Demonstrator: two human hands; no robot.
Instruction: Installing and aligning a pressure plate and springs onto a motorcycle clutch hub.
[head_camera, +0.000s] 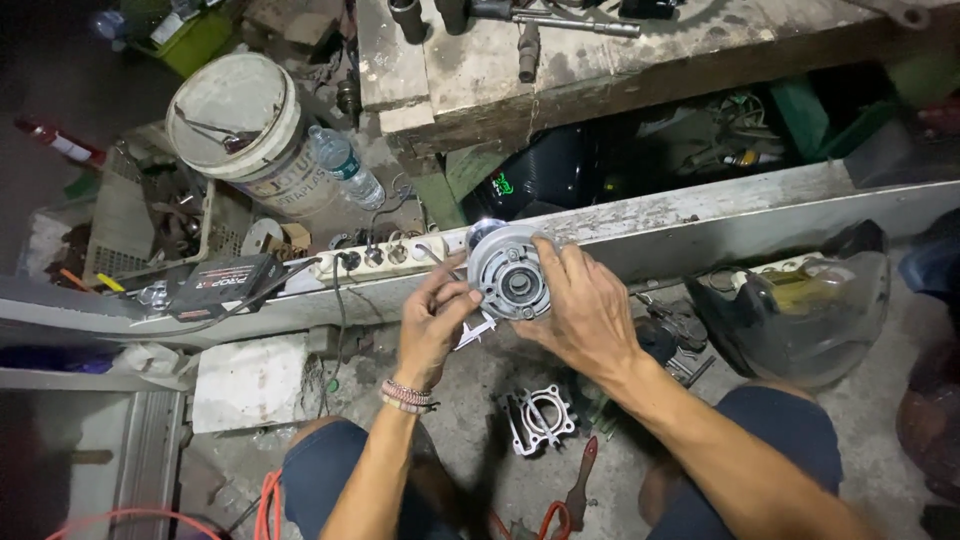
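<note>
round grey metal hub (508, 275), ribbed, central bore

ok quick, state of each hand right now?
Left hand: closed, fingertips pinching the near edge of the round grey metal hub.
Right hand: closed around the hub's right side, holding it up.

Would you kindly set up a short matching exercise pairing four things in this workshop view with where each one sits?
Things:
1. round grey metal part
2. white bucket
3. square metal casting
4. beaded bracelet

Places:
A. on the floor between the person's knees
B. on the left wrist
C. held between the left hand and the right hand
D. upper left, beside a plastic water bottle

Pairs: 1-C, 2-D, 3-A, 4-B
</note>
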